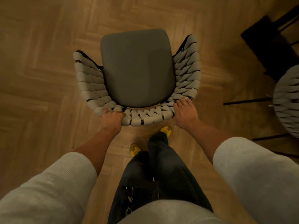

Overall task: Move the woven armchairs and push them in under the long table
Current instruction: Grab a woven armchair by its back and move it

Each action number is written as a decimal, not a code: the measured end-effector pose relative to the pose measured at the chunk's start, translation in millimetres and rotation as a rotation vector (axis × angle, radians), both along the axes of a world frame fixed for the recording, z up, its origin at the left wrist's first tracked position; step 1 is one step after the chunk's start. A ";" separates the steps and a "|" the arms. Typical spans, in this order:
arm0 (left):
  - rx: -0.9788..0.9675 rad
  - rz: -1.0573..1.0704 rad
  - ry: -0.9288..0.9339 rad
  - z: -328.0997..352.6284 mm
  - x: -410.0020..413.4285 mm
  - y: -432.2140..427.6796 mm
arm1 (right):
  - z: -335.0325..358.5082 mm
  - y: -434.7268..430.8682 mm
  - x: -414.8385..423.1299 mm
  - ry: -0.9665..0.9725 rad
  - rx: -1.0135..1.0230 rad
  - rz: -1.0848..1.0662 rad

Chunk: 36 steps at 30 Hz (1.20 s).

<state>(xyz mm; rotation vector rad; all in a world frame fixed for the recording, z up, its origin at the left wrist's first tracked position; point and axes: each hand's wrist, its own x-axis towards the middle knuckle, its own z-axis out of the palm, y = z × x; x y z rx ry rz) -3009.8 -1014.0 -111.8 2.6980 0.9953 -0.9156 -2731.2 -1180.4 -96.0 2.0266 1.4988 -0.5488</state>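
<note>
Woven armchair (145, 118) stands on the herringbone wood floor (40, 62) directly in front of me, back rim toward me, grey seat cushion (137, 68) beyond it. My left hand (112, 118) grips the rim at its left end, fingers curled over the weave. My right hand (183, 113) grips the right end, fingers hooked over the top. Second woven armchair (286, 97) is cut off at the right edge, well apart. Dark furniture (271, 50) at upper right; cannot tell what.
</note>
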 end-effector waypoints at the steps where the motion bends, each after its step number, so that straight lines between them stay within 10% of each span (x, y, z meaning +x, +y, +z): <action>1: 0.001 -0.019 -0.006 -0.1 13.5 3.7 | -0.4 -4.1 9.5 0.001 0.004 -0.026; 36: -0.014 -0.822 -0.161 -0.5 498.9 143.0 | 0.6 -21.0 237.3 0.000 0.059 -0.969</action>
